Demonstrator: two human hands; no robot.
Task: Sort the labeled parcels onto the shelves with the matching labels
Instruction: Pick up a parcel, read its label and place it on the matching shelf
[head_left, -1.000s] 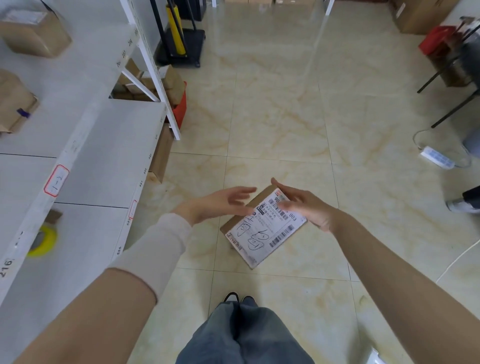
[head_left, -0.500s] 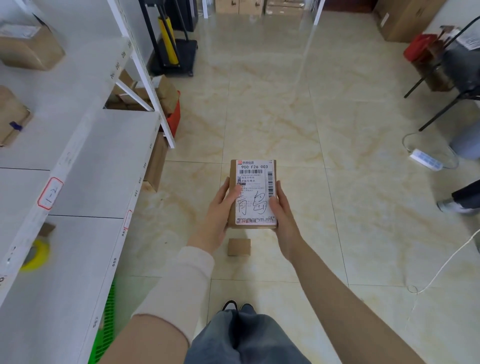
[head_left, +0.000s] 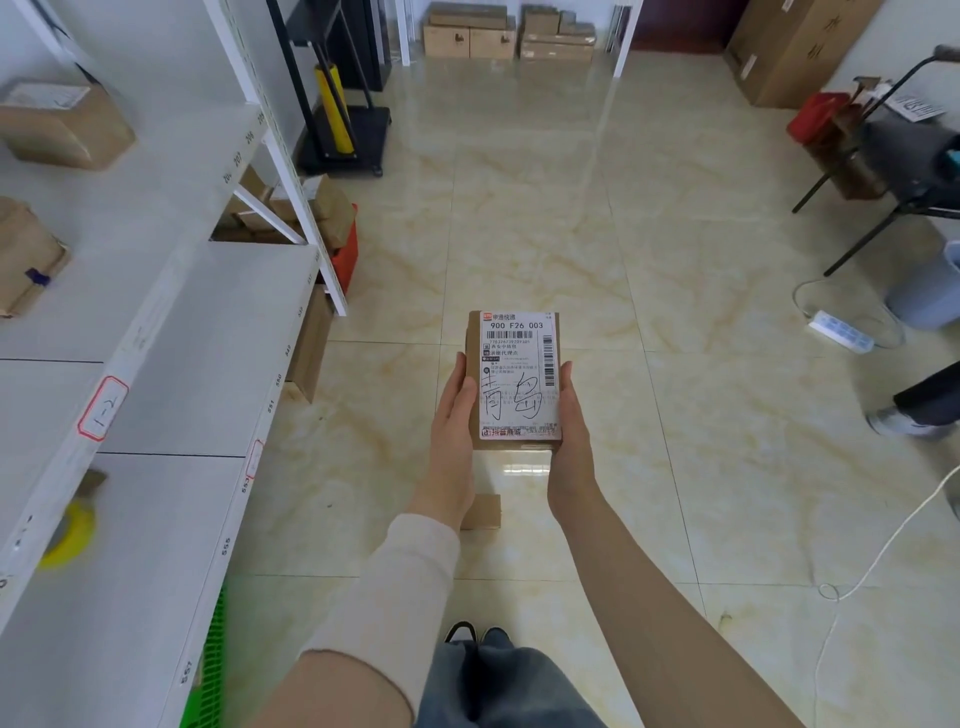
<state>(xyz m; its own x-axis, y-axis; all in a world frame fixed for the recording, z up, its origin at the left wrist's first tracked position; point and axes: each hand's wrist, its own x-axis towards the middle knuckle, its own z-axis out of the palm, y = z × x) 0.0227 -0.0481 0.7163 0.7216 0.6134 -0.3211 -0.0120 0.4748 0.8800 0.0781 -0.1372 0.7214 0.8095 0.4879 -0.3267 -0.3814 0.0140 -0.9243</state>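
Note:
A small brown cardboard parcel (head_left: 514, 379) with a white shipping label and handwritten characters is held upright in front of me, label facing up. My left hand (head_left: 454, 426) grips its left edge and my right hand (head_left: 571, 431) grips its right edge. White shelves (head_left: 208, 332) stand at the left; a red-bordered tag (head_left: 102, 409) reading "1-2" sits on a shelf edge. Two brown parcels (head_left: 62, 124) lie on the upper shelf.
A tiny cardboard box (head_left: 483, 512) lies on the tiled floor below my hands. A yellow tape roll (head_left: 70, 535) rests on a lower shelf. Boxes (head_left: 311, 208) are stacked past the rack. A power strip (head_left: 841, 330), chair legs and a person's shoe (head_left: 901, 423) occupy the right.
The parcel turned from tilted to upright, both hands now gripping its sides, and rose slightly. The view lifted, showing more of the far room.

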